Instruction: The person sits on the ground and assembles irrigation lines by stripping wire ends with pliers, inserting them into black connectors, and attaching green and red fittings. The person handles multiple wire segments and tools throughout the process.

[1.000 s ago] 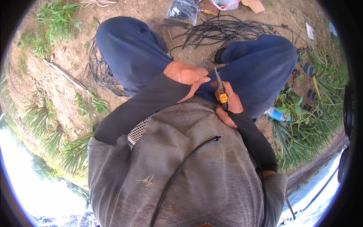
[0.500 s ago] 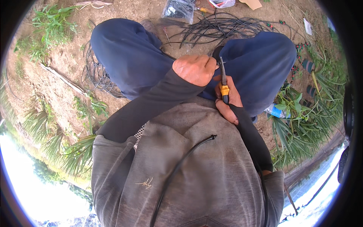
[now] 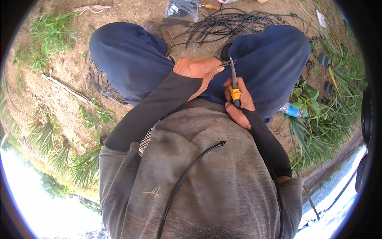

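My right hand (image 3: 242,99) is closed around pliers (image 3: 235,93) with yellow and black handles. Their long tapered grey jaws point away from me, over my lap. Just left of the jaw tips, my left hand (image 3: 197,67) pinches the end of a thin black cable (image 3: 225,64). That dark end shows between thumb and fingertips and reaches to the jaws; whether the jaws grip it I cannot tell. The palm side of my left hand is partly hidden.
A tangle of black cable (image 3: 227,24) lies on the soil beyond my legs, and another coil (image 3: 101,81) at left. A clear plastic bag (image 3: 182,8), an orange-handled tool (image 3: 209,6), a bottle (image 3: 293,110) and leafy plants (image 3: 308,135) surround me. A black tube (image 3: 187,171) hangs over my shirt.
My left hand has shifted slightly left and turned, so its thumb now shows stretched toward the jaws. The right hand keeps the pliers in nearly the same place.
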Demonstrator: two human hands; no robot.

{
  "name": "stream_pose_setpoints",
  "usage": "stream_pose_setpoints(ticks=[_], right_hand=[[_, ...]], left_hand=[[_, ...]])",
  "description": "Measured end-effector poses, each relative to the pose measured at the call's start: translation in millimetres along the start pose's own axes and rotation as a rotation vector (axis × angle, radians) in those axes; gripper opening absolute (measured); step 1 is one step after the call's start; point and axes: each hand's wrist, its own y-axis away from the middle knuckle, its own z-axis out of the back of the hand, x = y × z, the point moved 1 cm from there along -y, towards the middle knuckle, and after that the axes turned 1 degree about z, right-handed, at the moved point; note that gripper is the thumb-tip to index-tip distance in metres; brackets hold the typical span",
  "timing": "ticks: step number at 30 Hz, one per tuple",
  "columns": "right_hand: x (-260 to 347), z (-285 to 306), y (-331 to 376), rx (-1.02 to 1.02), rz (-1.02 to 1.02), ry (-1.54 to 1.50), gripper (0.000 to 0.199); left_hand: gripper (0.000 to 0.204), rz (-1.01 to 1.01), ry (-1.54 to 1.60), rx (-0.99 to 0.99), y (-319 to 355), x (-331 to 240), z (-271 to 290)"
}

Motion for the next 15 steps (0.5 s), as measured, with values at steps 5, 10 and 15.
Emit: stream_pose_setpoints(ticks=[5,10,15], right_hand=[[2,-1,0,0.035,-0.027,0.013,0.047],[1,-1,1,0.057,-0.018,0.041,0.048],[1,-1,0,0.038,-0.001,0.161,0.046]], left_hand=[[0.020,0.179,0.294,0.081,0,-5,0],[0.034,0.414,0.559,0.138,0,-8,4],[0.036,0.480,0.707,0.270,-1,-1,10]])
